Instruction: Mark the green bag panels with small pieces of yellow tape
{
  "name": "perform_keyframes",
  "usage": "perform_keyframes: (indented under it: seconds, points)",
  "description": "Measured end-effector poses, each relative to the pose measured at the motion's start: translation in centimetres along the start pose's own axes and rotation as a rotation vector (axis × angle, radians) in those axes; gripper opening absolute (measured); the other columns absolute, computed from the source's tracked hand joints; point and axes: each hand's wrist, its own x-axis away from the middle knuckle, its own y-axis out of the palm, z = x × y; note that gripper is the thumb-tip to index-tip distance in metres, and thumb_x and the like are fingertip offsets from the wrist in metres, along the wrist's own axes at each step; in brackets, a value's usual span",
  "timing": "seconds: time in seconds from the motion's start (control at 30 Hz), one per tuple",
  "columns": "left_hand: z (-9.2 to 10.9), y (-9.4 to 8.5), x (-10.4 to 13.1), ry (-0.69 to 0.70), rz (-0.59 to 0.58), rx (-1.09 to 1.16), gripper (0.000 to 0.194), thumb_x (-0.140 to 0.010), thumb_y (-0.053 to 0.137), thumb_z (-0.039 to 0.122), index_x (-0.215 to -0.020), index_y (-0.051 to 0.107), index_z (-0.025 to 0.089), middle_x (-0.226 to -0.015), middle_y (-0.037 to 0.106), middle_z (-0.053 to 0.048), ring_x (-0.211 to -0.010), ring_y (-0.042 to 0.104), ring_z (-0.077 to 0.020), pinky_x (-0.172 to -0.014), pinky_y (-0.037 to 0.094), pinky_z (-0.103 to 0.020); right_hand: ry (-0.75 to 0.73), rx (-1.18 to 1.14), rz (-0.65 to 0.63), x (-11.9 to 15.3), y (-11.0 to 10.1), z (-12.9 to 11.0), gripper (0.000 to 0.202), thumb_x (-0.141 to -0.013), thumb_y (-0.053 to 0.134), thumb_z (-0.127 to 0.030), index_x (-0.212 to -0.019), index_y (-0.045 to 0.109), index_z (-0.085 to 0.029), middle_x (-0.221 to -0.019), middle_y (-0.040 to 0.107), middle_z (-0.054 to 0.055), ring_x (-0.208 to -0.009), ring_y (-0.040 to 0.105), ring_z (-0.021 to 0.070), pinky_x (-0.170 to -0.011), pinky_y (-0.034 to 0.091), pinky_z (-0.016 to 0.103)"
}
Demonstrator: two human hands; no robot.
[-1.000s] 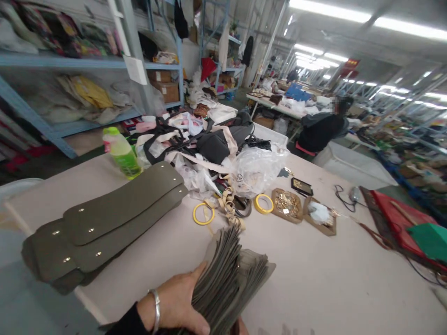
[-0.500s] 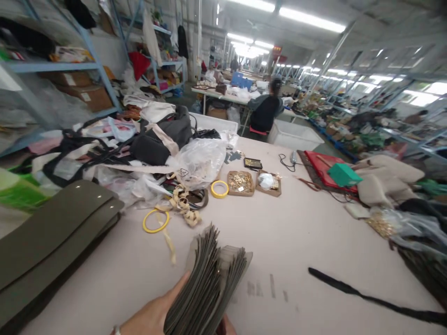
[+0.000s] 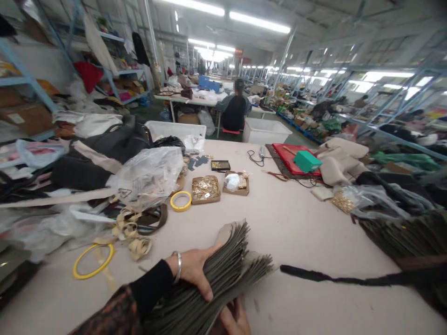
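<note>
A thick stack of dark grey-green leather-like pieces (image 3: 223,265) is held above the near part of the table, its fanned edges toward me. My left hand (image 3: 193,270), with a silver bracelet at the wrist, grips the stack from the left, thumb pressed across the edges. Low in the view, my right hand (image 3: 236,317) clasps the underside of the stack on its right, fingers curled and partly hidden. A black strip (image 3: 335,279) lies on the table to the right of the stack.
Yellow tape rolls (image 3: 180,201) and curled beige strips (image 3: 131,228) lie left. Small boxes of gold metal fittings (image 3: 206,188) stand beyond. Plastic bags (image 3: 150,174) crowd the left side. Right are a green block (image 3: 307,161) and another dark stack (image 3: 401,235). A person (image 3: 235,109) sits farther off.
My view has turned right, so the table items sit farther left. The stack now tilts more to the right, and more of my left arm and right fingers shows.
</note>
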Motion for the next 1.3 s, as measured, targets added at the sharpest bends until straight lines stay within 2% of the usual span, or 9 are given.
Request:
perform_keyframes:
  seconds: [0.1,0.27,0.5,0.7,0.9,1.03,1.13,1.2,1.3]
  points:
    - [2.2,-3.2,-3.4,-0.023,-0.116,-0.006,0.103,-0.044,0.084,0.044,-0.137,0.043,0.024,-0.114,0.069,-0.002,-0.106,0.062,-0.0276,-0.089,0.05,-0.035,0.043,-0.11,0.0,-1.9,1.3,-2.0,0.083,-0.054,0.086,-0.049,-0.126,0.049,-0.028,-0.112,0.066,0.008,-0.098,0.065,0.0309,-0.072,0.056,0.047]
    - [4.0,-6.5,-4.7,-0.05,0.017,-0.156,0.082,-0.061,0.073,0.056,-0.131,0.049,0.021,-0.117,0.066,-0.004,-0.111,0.058,-0.0287,-0.097,0.044,-0.037,0.045,-0.175,0.145,-4.7,3.0,-4.0,0.075,-0.055,0.086,-0.048,-0.119,0.052,-0.028,-0.116,0.063,0.007,-0.11,0.058,0.0294,-0.072,0.057,0.045]
    - [4.0,-1.5,-2.2,-0.295,0.43,-0.843,0.138,-0.032,0.082,0.05,-0.148,0.019,0.011,-0.132,0.048,-0.021,-0.12,0.046,-0.0399,-0.106,0.031,-0.05,0.06,-0.082,0.229,-6.9,2.2,-1.9,0.087,-0.053,0.086,-0.049,-0.126,0.046,-0.026,-0.122,0.059,0.011,-0.118,0.053,0.0318,-0.064,0.058,0.035]
    - [2.8,1.1,-2.7,-0.36,0.429,-0.938,0.123,-0.044,0.071,0.03,-0.151,0.01,0.016,-0.148,0.031,-0.021,-0.134,0.032,-0.0389,-0.112,0.017,-0.053,0.026,-0.012,0.209,-7.2,2.0,-0.6,0.083,-0.05,0.086,-0.053,-0.121,0.05,-0.026,-0.119,0.061,0.01,-0.121,0.05,0.0333,-0.059,0.057,0.031]
    - [2.5,-0.1,-3.0,-0.244,0.431,-1.082,0.113,-0.045,0.057,0.012,-0.15,0.015,0.018,-0.14,0.04,-0.019,-0.121,0.045,-0.0343,-0.104,0.032,-0.047,0.095,0.118,0.129,-6.6,0.3,-1.0,0.078,-0.043,0.089,-0.05,-0.107,0.058,-0.02,-0.11,0.065,0.013,-0.106,0.06,0.0313,-0.069,0.055,0.04]
    - [2.7,-2.1,-2.8,-0.192,0.403,-1.06,0.113,-0.044,0.057,0.014,-0.149,0.018,0.018,-0.141,0.039,-0.016,-0.123,0.042,-0.0332,-0.107,0.029,-0.044,0.085,0.407,-0.134,-5.4,-4.1,-7.5,0.062,-0.042,0.09,-0.037,-0.096,0.07,-0.013,-0.082,0.072,0.01,-0.072,0.068,0.0251,-0.067,0.053,0.037]
    - [2.6,-2.7,-2.9,-0.19,0.391,-1.049,0.112,-0.044,0.059,0.017,-0.149,0.021,0.021,-0.143,0.038,-0.013,-0.126,0.04,-0.033,-0.109,0.027,-0.044,-0.143,0.464,-0.221,-7.1,-6.9,-15.8,0.028,-0.07,0.076,-0.042,-0.074,0.073,-0.015,-0.048,0.061,0.002,-0.045,0.059,0.0176,-0.058,0.051,0.034]
    - [2.6,-2.5,-2.9,-0.194,0.412,-1.051,0.111,-0.045,0.061,0.018,-0.148,0.022,0.023,-0.144,0.037,-0.013,-0.128,0.038,-0.0331,-0.11,0.026,-0.045,-0.452,0.28,-0.083,-10.3,-7.9,-20.7,0.028,-0.078,0.068,-0.047,-0.081,0.074,-0.019,-0.068,0.07,0.006,-0.064,0.066,0.0201,-0.071,0.053,0.038]
    - [2.7,-1.7,-3.0,-0.232,0.429,-1.044,0.11,-0.047,0.065,0.022,-0.148,0.023,0.024,-0.149,0.033,-0.012,-0.133,0.033,-0.0345,-0.114,0.019,-0.048,-0.544,0.201,-0.079,-16.8,-7.8,-24.5,0.051,-0.079,0.059,-0.064,-0.106,0.071,-0.022,-0.125,0.063,0.013,-0.117,0.057,0.0291,-0.1,0.04,0.05]
